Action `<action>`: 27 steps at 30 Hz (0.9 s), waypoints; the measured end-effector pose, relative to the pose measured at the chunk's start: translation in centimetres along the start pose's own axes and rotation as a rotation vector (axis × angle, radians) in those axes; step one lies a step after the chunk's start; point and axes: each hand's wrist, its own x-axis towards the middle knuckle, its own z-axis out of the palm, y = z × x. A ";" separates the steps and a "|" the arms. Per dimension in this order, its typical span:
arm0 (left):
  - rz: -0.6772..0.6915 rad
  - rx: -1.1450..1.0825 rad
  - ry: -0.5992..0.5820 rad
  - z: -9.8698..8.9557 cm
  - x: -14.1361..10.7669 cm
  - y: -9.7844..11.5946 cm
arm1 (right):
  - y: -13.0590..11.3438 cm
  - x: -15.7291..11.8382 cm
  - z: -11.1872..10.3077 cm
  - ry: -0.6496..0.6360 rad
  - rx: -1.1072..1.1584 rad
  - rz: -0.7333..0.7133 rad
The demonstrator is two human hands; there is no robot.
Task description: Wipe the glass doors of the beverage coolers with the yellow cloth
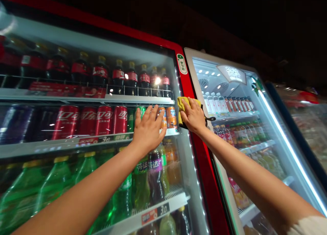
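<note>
My right hand (194, 115) presses a folded yellow cloth (182, 104) with a dark edge against the right side of a red-framed drinks fridge. Its fingers lie bent over the cloth, and a small black loop (211, 119) sticks out beside the wrist. To the left, my left hand (148, 129) is held up with fingers spread, at or just in front of the fridge's glass door (163, 58); whether the palm touches it I cannot tell. Nothing shows in that hand. Behind the glass stand red cola cans (104, 120) and orange cans (171, 117), partly hidden by my left fingers.
Cola bottles (100, 71) fill the upper shelf, large green bottles (55, 178) the lower one. On the right stands a second, white-framed fridge (189, 54) with lit shelves of bottles. The red frame (187, 87) runs between the two glass fronts.
</note>
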 end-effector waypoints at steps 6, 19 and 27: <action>-0.024 0.021 -0.014 -0.4 0.8 0.5 | -3.7 7.4 0.2 -0.013 0.060 0.025; -0.060 0.114 0.012 -2.3 -0.9 -5.0 | -8.3 9.1 -0.2 0.120 0.183 -0.082; -0.079 0.094 0.036 -2.6 -2.7 -6.7 | -4.4 4.8 -1.4 -0.079 0.103 -0.400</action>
